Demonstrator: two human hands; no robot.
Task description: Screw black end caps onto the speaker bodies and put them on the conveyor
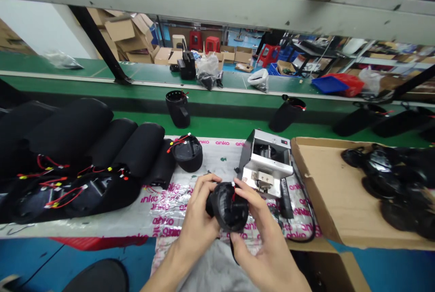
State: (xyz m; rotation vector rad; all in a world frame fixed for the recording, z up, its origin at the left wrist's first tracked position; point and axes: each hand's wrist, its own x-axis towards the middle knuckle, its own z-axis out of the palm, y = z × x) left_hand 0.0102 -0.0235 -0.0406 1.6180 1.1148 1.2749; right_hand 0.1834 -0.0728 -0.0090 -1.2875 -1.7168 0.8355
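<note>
**Both hands closed around a round black part**

A round black part (227, 210) with short red wires at its rim sits low in the middle of the view, just above the near edge of the bench. The left hand (197, 219) clasps it from the left, fingers curled over the top edge and thumb against the side. The right hand (261, 228) clamps it from the right, thumb and forefinger pinched near the red wires.

Under the hands lies a clear plastic sheet (163, 210) printed again and again with the word "anko" in pink. Just behind the part stands a small metal machine (268, 160). A similar black part (187, 151) rests on the sheet to the left. Further left, black cylinders (102, 147) with red wires lie in a row. To the right, a cardboard tray (322, 183) holds more black pieces. A green conveyor belt (231, 126) runs behind, carrying upright black housings (177, 108).
</note>
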